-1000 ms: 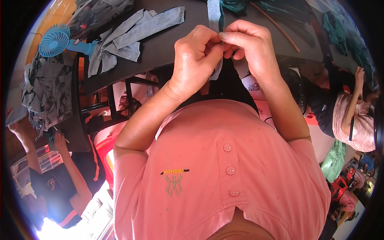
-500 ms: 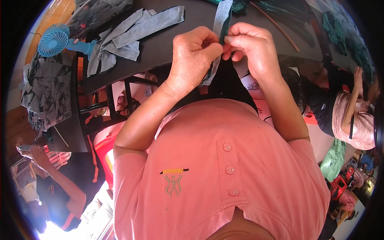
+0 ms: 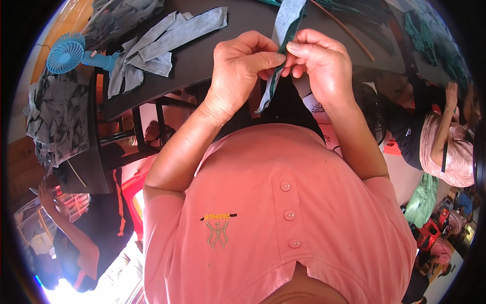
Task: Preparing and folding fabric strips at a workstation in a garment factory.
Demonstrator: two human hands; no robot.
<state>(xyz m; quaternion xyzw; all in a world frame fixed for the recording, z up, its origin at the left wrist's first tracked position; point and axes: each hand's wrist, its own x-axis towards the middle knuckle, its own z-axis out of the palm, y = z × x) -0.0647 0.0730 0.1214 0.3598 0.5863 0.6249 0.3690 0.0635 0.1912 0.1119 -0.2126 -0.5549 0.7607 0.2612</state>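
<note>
A narrow grey-blue fabric strip (image 3: 285, 23) runs from the top of the view down between my hands, its lower end hanging at the black table's near edge. My left hand (image 3: 242, 63) pinches the strip between thumb and forefinger. My right hand (image 3: 324, 63) pinches the same strip just beside it, fingertips almost touching the left thumb. Both hands hover over the near edge of the black table (image 3: 202, 55), above my pink shirt.
A pile of grey cloth pieces (image 3: 162, 43) lies on the table to the left, next to a small blue fan (image 3: 68, 53). More grey cloth (image 3: 55, 116) is heaped at far left. A thin wooden stick (image 3: 344, 28) lies at right. One person sits at right (image 3: 445, 142), another at lower left (image 3: 76, 238).
My hands have worked along the strip, which now stands more upright between them and hangs lower below my fingers. The person at lower left has shifted an arm.
</note>
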